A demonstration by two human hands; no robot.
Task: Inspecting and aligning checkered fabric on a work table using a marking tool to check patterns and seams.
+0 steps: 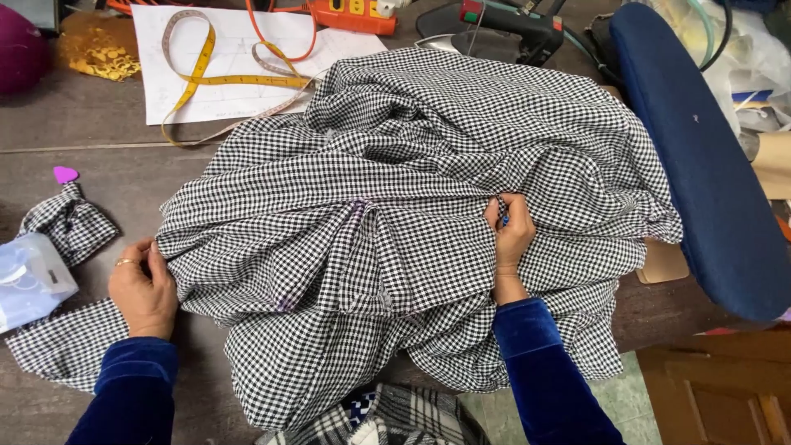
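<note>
1. The left hand (144, 288) pinches the left edge of the black-and-white checked cloth (412, 231), fingers curled onto the fold, seemingly to keep that side anchored on the table (99, 165).
2. The right hand (511, 235) is closed on a ridge of the cloth near its middle, thumb and fingers gripping a gathered fold (a small blue thing shows between the fingers; I cannot tell what it is).
3. The cloth lies heaped between and beyond both hands.
4. Beyond the left hand lie a yellow tape measure (198, 74) on white paper (239, 58) and a small checked scrap (70, 222).
5. Right of the right hand stands a navy padded board (700, 165).
</note>
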